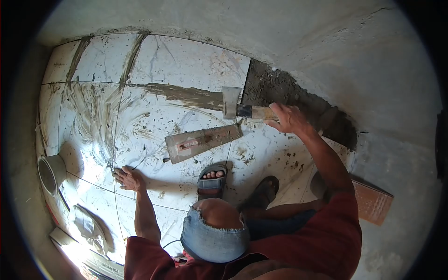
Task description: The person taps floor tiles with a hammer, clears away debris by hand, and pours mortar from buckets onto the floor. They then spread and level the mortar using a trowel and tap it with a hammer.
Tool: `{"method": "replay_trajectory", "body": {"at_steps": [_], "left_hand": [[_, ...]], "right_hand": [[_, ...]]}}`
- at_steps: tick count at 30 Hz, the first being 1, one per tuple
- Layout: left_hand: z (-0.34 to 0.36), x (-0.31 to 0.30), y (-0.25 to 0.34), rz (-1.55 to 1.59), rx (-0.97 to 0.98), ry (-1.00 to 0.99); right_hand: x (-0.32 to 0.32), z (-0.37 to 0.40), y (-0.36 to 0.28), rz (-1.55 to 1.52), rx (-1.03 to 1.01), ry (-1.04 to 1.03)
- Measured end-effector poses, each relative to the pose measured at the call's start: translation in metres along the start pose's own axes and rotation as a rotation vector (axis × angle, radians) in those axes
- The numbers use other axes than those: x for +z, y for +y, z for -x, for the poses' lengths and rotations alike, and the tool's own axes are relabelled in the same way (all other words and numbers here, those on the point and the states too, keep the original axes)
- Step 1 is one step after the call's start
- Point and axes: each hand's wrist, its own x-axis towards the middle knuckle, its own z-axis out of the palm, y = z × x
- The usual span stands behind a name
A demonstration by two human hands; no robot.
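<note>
My right hand (290, 117) is wrapped round the wooden handle of a hatchet (230, 101), which has black wrapping below its metal head. The head lies over the white marbled floor tiles (163, 112), close to a smeared strip of grey mortar (191, 96). A tapered plastering trowel (219, 136), caked with mortar, lies on the tiles between my hands. At lower left my left hand (127, 178) rests on a tile with its fingers stretched out, at a joint line. Something small and dark shows at its fingertips.
Bare rough mortar (268, 86) fills the gap along the wall. A bucket (52, 173), a clear plastic bag (86, 226) and a cardboard box (105, 263) stand at left. My sandalled foot (212, 182) is on the tiles. A reddish-brown panel (373, 203) lies at right.
</note>
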Motion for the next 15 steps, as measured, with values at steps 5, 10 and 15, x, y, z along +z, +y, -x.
{"method": "replay_trajectory", "body": {"at_steps": [5, 10, 15], "left_hand": [[0.002, -0.001, 0.002, 0.004, 0.013, 0.016], [0.008, -0.006, -0.001, 0.015, 0.011, 0.001], [0.001, 0.004, -0.001, 0.01, 0.022, 0.04]], "right_hand": [[0.004, -0.015, 0.046, -0.031, 0.225, -0.005], [-0.015, -0.013, 0.003, -0.038, 0.348, -0.107], [-0.003, -0.006, 0.012, 0.01, -0.256, 0.105]]}}
